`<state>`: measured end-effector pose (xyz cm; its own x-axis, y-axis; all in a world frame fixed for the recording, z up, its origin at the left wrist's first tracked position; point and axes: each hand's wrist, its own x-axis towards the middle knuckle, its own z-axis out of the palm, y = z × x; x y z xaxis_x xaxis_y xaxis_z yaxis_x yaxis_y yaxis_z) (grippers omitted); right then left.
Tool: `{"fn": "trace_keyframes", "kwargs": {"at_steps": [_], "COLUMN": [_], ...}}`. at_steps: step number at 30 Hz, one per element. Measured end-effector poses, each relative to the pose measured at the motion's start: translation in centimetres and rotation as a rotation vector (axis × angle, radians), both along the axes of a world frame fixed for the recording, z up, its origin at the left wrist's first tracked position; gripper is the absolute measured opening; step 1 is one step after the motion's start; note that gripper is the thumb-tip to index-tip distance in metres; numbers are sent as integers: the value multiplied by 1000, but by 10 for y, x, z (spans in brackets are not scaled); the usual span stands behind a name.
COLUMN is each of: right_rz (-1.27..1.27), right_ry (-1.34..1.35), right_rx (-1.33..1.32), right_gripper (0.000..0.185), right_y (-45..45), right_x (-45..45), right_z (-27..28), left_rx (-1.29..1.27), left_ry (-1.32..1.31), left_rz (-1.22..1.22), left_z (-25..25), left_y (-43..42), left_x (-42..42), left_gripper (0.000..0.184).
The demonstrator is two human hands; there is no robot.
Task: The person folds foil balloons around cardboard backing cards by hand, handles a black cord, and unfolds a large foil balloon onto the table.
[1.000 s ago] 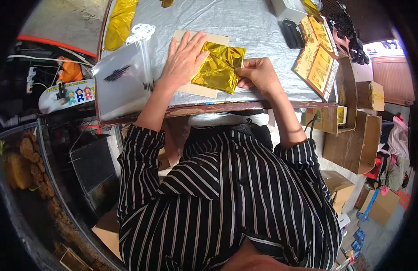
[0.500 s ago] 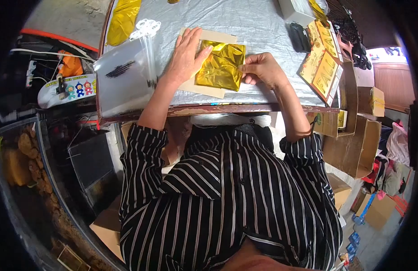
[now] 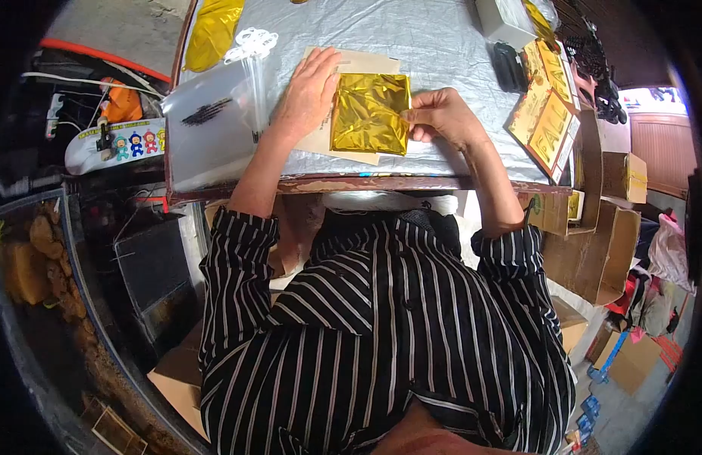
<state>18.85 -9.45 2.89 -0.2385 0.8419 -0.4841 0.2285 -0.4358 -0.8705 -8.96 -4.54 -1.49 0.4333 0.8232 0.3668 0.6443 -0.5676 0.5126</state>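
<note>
A square of shiny gold foil (image 3: pixel 371 114) lies over a beige card (image 3: pixel 314 144) on the silver-covered table (image 3: pixel 396 38). My left hand (image 3: pixel 309 95) rests flat on the card with its fingers stretched out, beside the foil's left edge. At the right edge of the foil, my right hand (image 3: pixel 440 117) pinches it between thumb and fingers. A stack of clear plastic bags (image 3: pixel 203 144) with white hangers (image 3: pixel 251 45) at the top lies left of my left hand.
Yellow gold foil (image 3: pixel 214 30) lies at the far left. At the right are printed "FALL" cards (image 3: pixel 544 133), a black case (image 3: pixel 509 67) and a white box (image 3: pixel 504 21). Cardboard boxes (image 3: pixel 593 250) stand beyond the right edge, a skateboard (image 3: pixel 116 145) left of the table.
The gold foil now lies flatter and squarer on the card. My left hand has moved off the foil's left part, while my right hand keeps its pinch at the right edge.
</note>
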Motion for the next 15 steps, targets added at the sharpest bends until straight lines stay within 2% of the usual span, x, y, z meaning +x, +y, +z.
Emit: {"fn": "trace_keyframes", "kwargs": {"at_steps": [5,7,11,13,15], "right_rz": [-31,-79,-77,-35,-24], "right_ry": [62,92,109,88,101], "right_rx": [18,32,15,47,38], "right_gripper": [9,11,15,16,17], "right_y": [5,4,3,4,5], "right_x": [-20,-26,-21,-18,-23], "right_z": [-1,-5,-4,-4,-5], "left_rx": [-11,5,114,-49,-31], "left_ry": [-100,-283,-279,-226,-241], "left_rz": [10,10,107,195,204], "left_z": [2,1,4,2,-1], "left_y": [-1,2,-2,-9,-10], "left_x": [1,-1,-20,-27,-23], "left_gripper": [39,36,37,41,43]}}
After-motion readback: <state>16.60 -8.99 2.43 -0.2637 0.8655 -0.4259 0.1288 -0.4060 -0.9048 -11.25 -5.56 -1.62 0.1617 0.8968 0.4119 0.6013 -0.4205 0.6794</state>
